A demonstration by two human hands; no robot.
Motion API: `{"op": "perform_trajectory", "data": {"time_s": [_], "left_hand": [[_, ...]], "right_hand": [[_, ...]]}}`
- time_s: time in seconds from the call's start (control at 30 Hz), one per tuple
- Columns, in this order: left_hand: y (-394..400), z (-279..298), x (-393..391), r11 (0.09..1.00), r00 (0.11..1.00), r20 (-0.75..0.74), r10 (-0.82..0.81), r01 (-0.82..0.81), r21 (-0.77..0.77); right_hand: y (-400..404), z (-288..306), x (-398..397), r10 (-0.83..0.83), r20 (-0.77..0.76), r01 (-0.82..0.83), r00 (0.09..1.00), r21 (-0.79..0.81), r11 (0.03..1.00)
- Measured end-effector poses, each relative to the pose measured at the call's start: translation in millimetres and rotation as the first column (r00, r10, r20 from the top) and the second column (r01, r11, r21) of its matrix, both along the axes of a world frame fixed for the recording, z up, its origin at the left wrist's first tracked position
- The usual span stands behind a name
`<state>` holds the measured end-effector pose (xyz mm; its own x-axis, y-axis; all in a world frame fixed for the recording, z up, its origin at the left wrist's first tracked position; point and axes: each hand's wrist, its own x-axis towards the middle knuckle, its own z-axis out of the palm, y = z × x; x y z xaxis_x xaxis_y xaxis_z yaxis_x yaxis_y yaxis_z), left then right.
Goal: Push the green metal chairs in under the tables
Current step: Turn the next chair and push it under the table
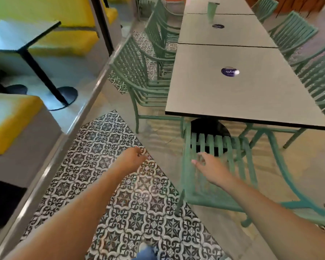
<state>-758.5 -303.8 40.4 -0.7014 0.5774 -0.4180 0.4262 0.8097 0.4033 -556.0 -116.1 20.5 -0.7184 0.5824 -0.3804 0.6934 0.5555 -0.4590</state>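
This is a café or restaurant dining room: a long table (242, 94) made of several grey tops set end to end, green metal chairs (139, 72) along both its sides, yellow-cushioned booth seating (9, 119) to its left, and patterned floor tiles (139, 199) beside it.

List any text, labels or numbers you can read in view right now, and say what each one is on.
Round blue sticker on the nearest table: white lettering, seen upside down and under glare, too blurred to read.
Second round dark sticker on the next table: too small and blurred to read.
Green upright stand at the joint of the far tables: no legible text.
Nothing else carries writing.
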Motion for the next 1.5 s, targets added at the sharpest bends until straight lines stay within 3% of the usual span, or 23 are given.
{"op": "perform_trajectory", "data": {"time_s": [0.2,0.3,0.47,0.6,0.73,0.83,1.0,1.37,1.5], "left_hand": [[-45.0,49.2,-117.8,0.981,0.986,0.113,0.126,-0.141,0.135],[-52.4,57.1,-174.8,0.95,0.965,0.155,0.214,-0.242,0.196],[-44.5,52.5,-276.0,0.786,0.84,0.281,0.465,-0.537,0.306],[-35.1,47.6,-364.6,0.613,0.689,0.491,0.533,-0.715,0.338],[-25.4,55.0,-457.8,0.589,0.66,0.528,0.534,-0.738,0.328],[-9.8,64.5,-526.1,0.602,0.671,0.549,0.499,-0.723,0.337],[42.6,63.2,-638.9,0.616,0.665,0.627,0.405,-0.706,0.351],[186.9,38.9,-870.0,0.8,0.707,0.687,0.168,-0.505,0.324],[246.7,26.5,-931.0,0.892,0.699,0.701,0.14,-0.396,0.217]], "right_hand": [[-75.2,11.4,-149.2,0.115,0.026,-0.116,0.993,0.027,0.993],[-83.0,22.5,-213.5,0.089,-0.033,-0.09,0.995,-0.019,0.996],[-68.1,28.6,-322.5,-0.159,-0.117,0.135,0.98,-0.194,0.972],[-45.7,7.6,-424.1,-0.45,-0.204,0.314,0.87,-0.474,0.823],[-26.6,-1.8,-521.6,-0.53,-0.205,0.319,0.823,-0.606,0.729],[-10.2,5.7,-583.8,-0.582,-0.175,0.339,0.794,-0.667,0.663],[35.8,4.3,-688.0,-0.642,-0.203,0.379,0.739,-0.662,0.646],[122.9,-22.6,-883.4,-0.769,-0.216,0.586,0.602,-0.535,0.609],[152.0,-33.6,-924.5,-0.811,-0.186,0.656,0.555,-0.502,0.564]]}}
